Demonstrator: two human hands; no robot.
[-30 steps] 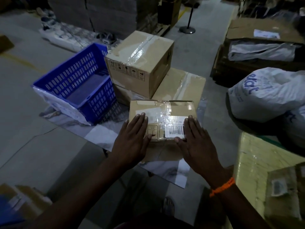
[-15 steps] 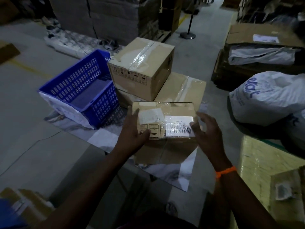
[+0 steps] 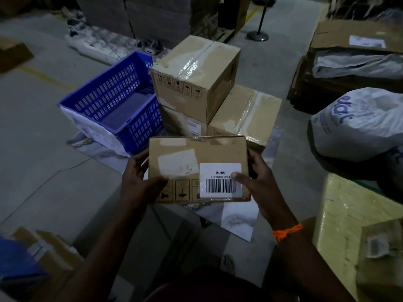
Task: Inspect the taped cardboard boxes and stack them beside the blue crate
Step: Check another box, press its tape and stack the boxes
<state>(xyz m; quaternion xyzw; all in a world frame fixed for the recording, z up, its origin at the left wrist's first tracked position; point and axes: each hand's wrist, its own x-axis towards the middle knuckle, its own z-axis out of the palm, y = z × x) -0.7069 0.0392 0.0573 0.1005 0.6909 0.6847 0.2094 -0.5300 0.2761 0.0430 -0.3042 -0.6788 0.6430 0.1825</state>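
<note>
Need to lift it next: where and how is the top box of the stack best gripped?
Probably grip the top box by two opposite side faces, one hand each, from above: it sits upright, looks too wide for one hand, and rests on the lower boxes.

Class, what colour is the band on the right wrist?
The band is orange; head view.

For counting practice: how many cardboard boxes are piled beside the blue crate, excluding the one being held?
3: the top box, the lower left box under it next to the blue crate, and the lower right box. More may hide behind.
</note>
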